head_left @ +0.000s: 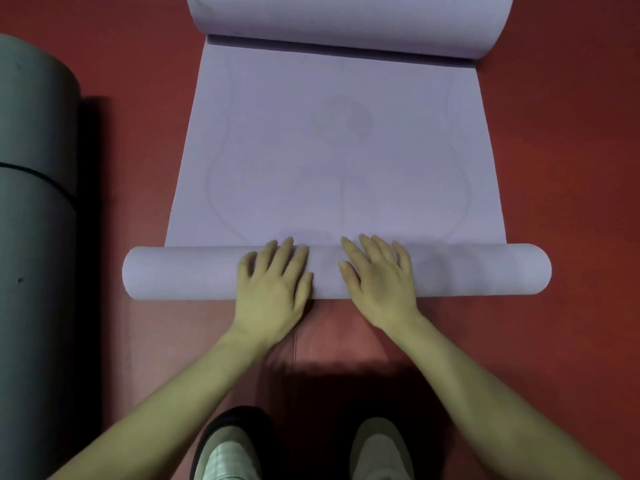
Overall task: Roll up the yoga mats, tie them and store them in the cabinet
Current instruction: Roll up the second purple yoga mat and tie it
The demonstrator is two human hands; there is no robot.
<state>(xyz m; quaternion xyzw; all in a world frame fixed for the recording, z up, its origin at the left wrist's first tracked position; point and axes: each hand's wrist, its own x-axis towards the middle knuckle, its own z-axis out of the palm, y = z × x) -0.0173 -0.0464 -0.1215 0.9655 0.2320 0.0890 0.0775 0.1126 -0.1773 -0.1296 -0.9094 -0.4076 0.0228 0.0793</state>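
Observation:
A pale purple yoga mat point(332, 161) lies on the red floor with a faint printed pattern on it. Its near end is wound into a roll point(173, 273) that runs left to right in front of me. My left hand point(273, 282) and my right hand point(377, 278) press flat on top of that roll, side by side near its middle, fingers straight and pointing away from me. The mat's far end curls up into a second, larger roll point(349, 19) at the top of the view.
A dark grey rolled mat point(31, 237) with a thin black band round it lies along the left edge. The floor is red matting point(568, 168). My two shoes point(228, 452) stand at the bottom, just behind the roll.

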